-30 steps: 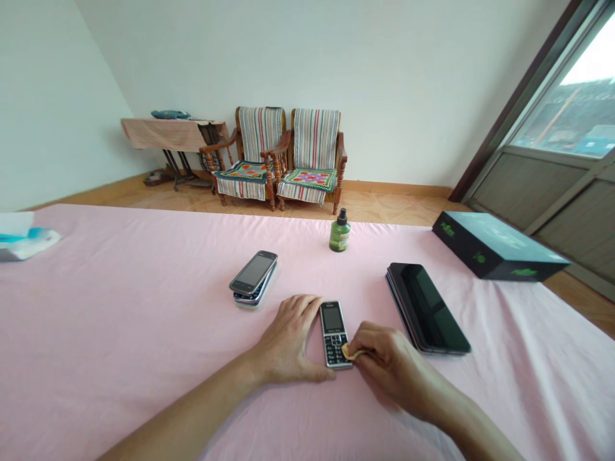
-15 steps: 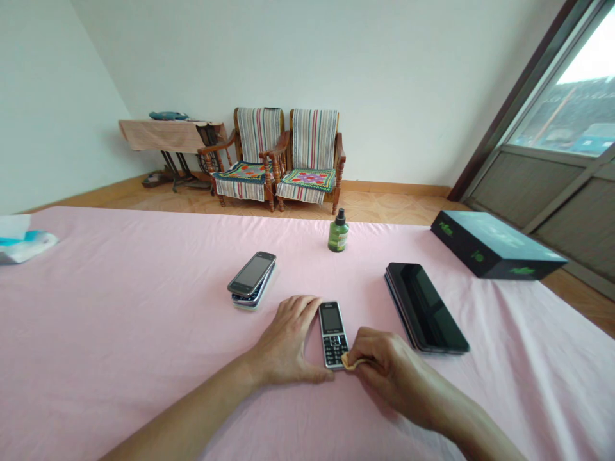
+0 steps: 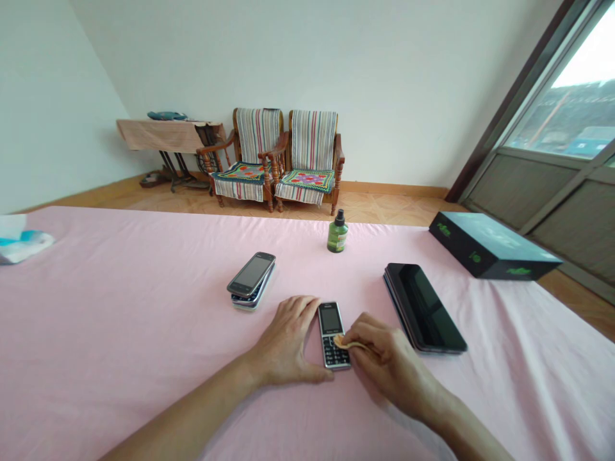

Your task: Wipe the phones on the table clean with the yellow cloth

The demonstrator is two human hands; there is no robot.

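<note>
A small black keypad phone (image 3: 332, 333) lies on the pink tablecloth (image 3: 120, 307) in front of me. My left hand (image 3: 287, 342) rests flat against the phone's left side, thumb along its lower edge, fingers stretched out. My right hand (image 3: 384, 362) pinches a small tan pad (image 3: 342, 342) and presses it on the phone's keypad.
A stack of phones (image 3: 252, 280) lies to the left, a stack of dark tablets (image 3: 423, 306) to the right. A green spray bottle (image 3: 337, 232) stands behind. A black box (image 3: 492, 253) sits at the right edge, a tissue pack (image 3: 22, 242) far left. Two chairs (image 3: 281, 165) stand by the wall.
My right hand slid the pad down to the phone's lower corner, then back up onto the keypad. The left hand has stayed in place.
</note>
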